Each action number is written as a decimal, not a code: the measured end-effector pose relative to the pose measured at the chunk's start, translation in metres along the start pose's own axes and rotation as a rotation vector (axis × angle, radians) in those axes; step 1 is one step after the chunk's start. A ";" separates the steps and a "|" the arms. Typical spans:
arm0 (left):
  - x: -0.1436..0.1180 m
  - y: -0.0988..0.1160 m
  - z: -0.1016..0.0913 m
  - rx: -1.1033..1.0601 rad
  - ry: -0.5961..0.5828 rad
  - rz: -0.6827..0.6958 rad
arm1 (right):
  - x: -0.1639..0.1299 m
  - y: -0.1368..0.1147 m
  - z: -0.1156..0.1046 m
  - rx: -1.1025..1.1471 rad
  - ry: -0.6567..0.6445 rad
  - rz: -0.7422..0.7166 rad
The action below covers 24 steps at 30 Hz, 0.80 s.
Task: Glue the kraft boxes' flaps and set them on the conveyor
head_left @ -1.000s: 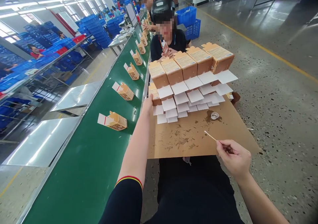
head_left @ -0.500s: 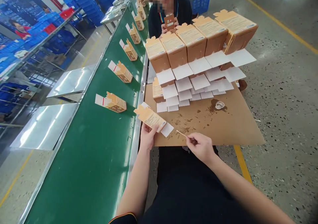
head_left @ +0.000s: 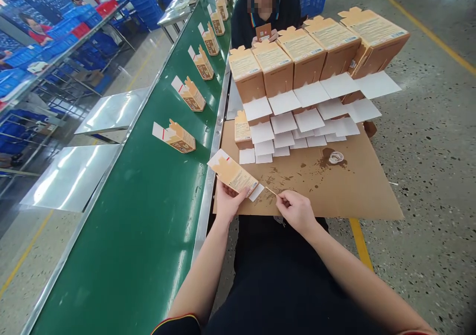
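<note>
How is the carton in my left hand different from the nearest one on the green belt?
The carton in the left hand is held above the cardboard sheet, its white flap by the stick. The nearest carton on the belt lies untouched on the belt. Both are tan with white flaps.

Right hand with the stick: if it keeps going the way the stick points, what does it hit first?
Probably the white flap of the carton in the left hand; the right hand aims its stick there, tip about touching, depth unclear.
</note>
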State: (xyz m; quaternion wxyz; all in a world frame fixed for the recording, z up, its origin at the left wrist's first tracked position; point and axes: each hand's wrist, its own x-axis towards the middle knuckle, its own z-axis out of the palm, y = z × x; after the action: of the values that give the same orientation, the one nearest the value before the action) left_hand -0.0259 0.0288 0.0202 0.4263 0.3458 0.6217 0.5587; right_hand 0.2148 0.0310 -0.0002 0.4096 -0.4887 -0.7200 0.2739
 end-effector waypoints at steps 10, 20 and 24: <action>-0.030 -0.016 0.008 0.399 0.111 0.071 | -0.018 -0.013 -0.037 0.048 0.166 0.089; 0.002 -0.007 -0.025 0.035 0.194 0.115 | -0.024 -0.020 -0.047 0.052 0.171 0.128; 0.028 0.020 -0.099 -0.037 0.338 0.145 | -0.025 -0.011 -0.056 0.035 0.234 0.132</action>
State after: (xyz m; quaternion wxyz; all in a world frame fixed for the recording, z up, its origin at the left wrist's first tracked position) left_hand -0.1286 0.0178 0.0368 0.2806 0.2830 0.6475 0.6496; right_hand 0.2626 0.0032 0.0291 0.4803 -0.5564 -0.6287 0.2539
